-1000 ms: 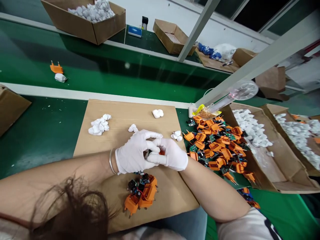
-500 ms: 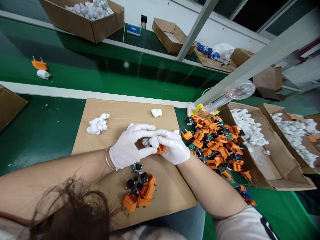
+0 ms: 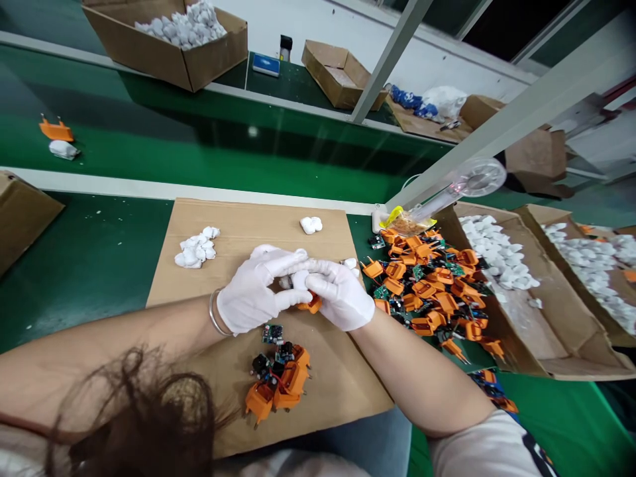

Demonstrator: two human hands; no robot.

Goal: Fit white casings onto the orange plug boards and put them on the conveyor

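Observation:
Both hands wear white gloves and meet over a cardboard sheet (image 3: pixel 342 397). My left hand (image 3: pixel 258 288) pinches a white lump (image 3: pixel 299 279) from the left. From the right, my right hand (image 3: pixel 340 295) has its fingers closed round the same lump and an orange plug housing (image 3: pixel 311 305) just under it. Below the hands lie several orange housings (image 3: pixel 278 387) with small circuit boards (image 3: pixel 272 333). White lumps rest at the sheet's left (image 3: pixel 197 248), at its top (image 3: pixel 311 225) and by its right edge (image 3: pixel 350 264).
Right of the sheet is a heap of orange housings (image 3: pixel 432 285), with a clear plastic fan (image 3: pixel 477 179) behind. Cardboard boxes (image 3: pixel 556 331) of white lumps stand further right. A shelf above holds more boxes (image 3: pixel 213 63). One orange plug (image 3: pixel 57 129) lies far left.
The orange housing and white lump between my hands have shifted slightly left and down, and my fingers have closed in around them. The surroundings have shifted slightly in view.

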